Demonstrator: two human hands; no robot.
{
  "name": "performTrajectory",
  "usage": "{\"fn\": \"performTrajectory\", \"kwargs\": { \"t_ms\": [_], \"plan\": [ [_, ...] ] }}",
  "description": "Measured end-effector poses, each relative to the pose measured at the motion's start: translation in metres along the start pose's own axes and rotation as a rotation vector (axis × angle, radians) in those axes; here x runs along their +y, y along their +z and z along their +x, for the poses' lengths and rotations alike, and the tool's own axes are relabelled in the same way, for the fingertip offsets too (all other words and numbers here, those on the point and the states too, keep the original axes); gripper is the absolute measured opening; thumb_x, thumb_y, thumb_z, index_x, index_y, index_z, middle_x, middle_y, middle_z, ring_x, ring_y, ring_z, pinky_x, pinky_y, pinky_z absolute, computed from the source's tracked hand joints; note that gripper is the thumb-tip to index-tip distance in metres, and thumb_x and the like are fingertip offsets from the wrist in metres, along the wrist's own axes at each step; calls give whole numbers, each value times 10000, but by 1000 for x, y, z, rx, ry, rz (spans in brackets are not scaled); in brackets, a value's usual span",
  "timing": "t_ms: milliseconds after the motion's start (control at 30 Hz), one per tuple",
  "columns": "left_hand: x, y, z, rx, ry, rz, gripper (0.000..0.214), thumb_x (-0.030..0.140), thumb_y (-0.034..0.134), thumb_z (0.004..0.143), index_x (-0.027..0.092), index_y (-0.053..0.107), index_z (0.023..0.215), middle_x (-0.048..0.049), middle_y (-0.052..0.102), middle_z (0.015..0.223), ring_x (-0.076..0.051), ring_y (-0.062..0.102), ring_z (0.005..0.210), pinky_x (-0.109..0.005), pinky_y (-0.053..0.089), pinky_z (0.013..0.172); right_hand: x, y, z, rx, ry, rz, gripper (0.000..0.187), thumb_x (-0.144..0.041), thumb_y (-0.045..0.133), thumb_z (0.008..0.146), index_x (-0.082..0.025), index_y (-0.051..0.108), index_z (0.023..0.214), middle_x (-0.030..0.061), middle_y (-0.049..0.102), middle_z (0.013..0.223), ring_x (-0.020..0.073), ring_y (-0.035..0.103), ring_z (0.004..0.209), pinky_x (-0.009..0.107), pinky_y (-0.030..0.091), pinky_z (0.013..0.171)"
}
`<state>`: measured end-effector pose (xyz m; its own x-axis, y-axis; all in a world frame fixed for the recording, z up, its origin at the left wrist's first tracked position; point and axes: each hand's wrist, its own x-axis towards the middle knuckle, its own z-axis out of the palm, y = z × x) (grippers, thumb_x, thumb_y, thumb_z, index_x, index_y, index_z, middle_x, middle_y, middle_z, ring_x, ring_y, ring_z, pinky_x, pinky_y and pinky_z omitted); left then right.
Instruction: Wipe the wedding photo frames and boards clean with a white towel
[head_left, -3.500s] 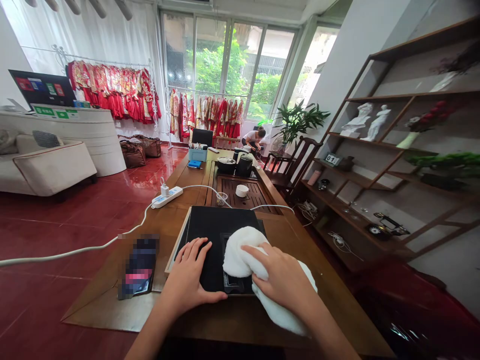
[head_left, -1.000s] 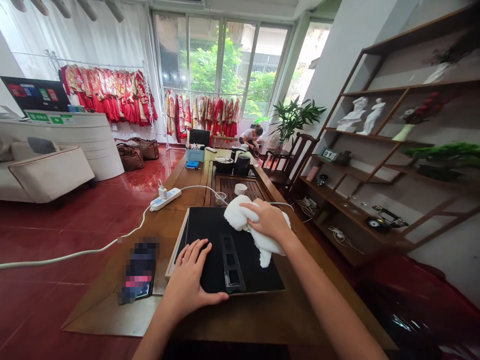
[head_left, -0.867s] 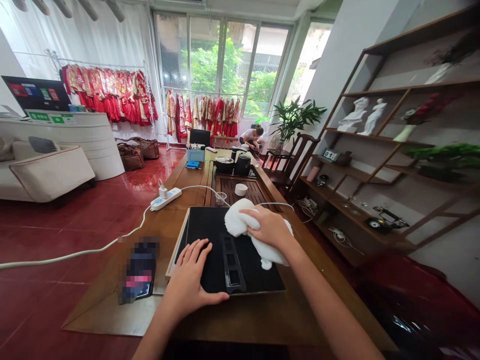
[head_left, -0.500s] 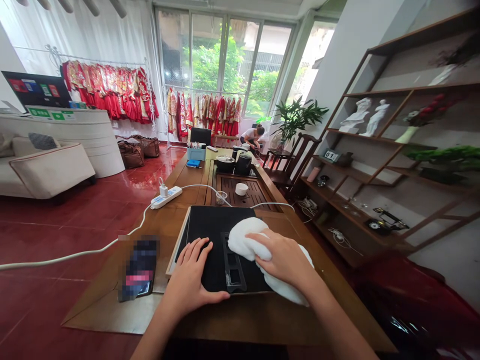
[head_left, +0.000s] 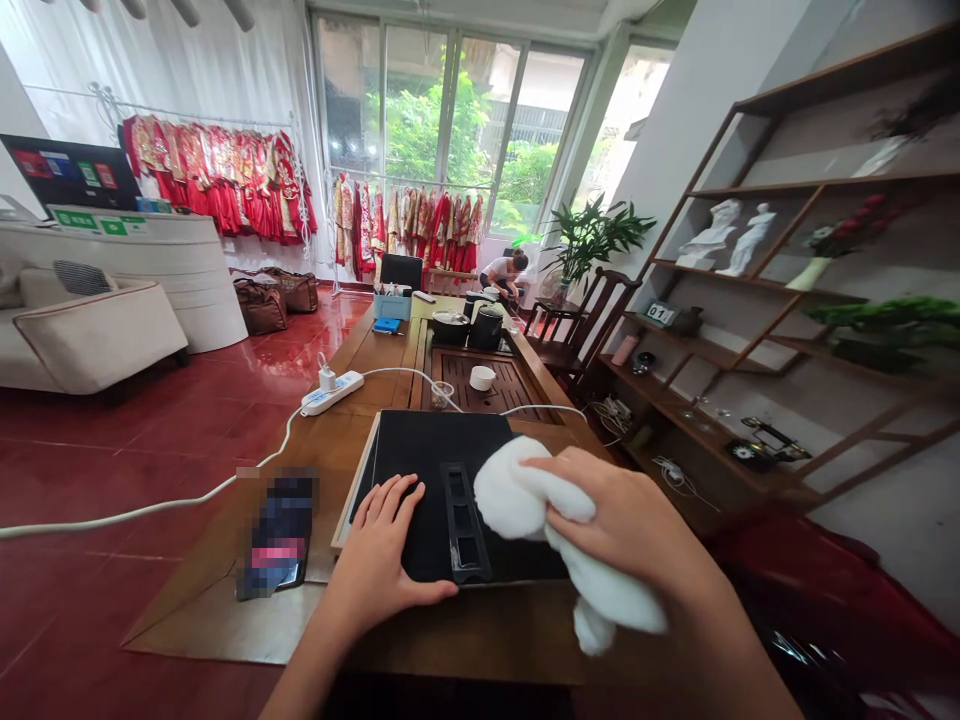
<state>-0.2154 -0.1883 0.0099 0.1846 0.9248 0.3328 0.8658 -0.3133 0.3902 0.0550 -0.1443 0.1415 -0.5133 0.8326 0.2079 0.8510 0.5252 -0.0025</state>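
A flat black panel (head_left: 420,440) with a pale side edge lies on the wooden table, and a dark plastic strip with several rectangular openings (head_left: 463,520) runs along it. My left hand (head_left: 390,540) rests on the panel's left part, fingers spread and thumb along the near edge. A bunched white cloth (head_left: 517,490) is gripped in my right hand (head_left: 615,510) over the panel's right side. One end of the cloth hangs down past the near right corner. What lies beneath the cloth is hidden.
A phone (head_left: 281,535) with a blurred screen lies left of the panel. Beyond it are a white power strip (head_left: 332,394) with its cord, and a tea tray (head_left: 510,385) with a white cup (head_left: 482,378). Shelves (head_left: 720,340) stand right; a person (head_left: 506,272) sits far off.
My right hand has moved right and slightly toward me with the cloth, baring more of the panel. My left hand has stayed in place.
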Motion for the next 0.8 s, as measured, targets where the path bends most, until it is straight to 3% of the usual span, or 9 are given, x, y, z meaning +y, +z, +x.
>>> {"fn": "performTrajectory", "kwargs": {
  "t_ms": [100,233,400,567,800],
  "plan": [
    [0,0,0,5,7,-4,983,727,645,580,240,382,1393,-77,355,1480,-331,306,1359,-510,253,1122,-1,4,27,86,15,-17,448,-371,521,814,-384,517,1262,0,608,1046,180,598,886,266,403,709],
    [0,0,0,7,12,-7,993,737,639,576,237,381,1394,-84,355,1480,-334,311,1356,-512,265,1116,-8,25,74,153,-37,-32,488,-388,526,819,-351,491,1305,31,590,1100,193,574,940,264,398,720],
    [0,-1,0,-4,10,8,1008,756,620,577,226,373,1398,-89,346,1485,-334,303,1360,-519,253,1121,-19,66,119,37,-173,-131,515,-366,543,806,-384,475,1316,35,523,1263,233,533,1012,320,402,814],
    [1,-1,2,-23,4,20,1015,779,600,572,222,379,1392,-88,341,1488,-330,294,1366,-518,243,1127,-15,88,126,-1,-157,-120,546,-357,530,802,-398,444,1339,32,511,1284,244,546,996,326,410,788],
    [2,-2,3,-26,1,19,1015,792,585,572,222,385,1388,-93,354,1479,-333,306,1359,-518,252,1122,-5,76,108,-45,-86,-88,519,-336,534,799,-394,474,1311,30,535,1244,233,562,971,302,394,743]
  ]
}}
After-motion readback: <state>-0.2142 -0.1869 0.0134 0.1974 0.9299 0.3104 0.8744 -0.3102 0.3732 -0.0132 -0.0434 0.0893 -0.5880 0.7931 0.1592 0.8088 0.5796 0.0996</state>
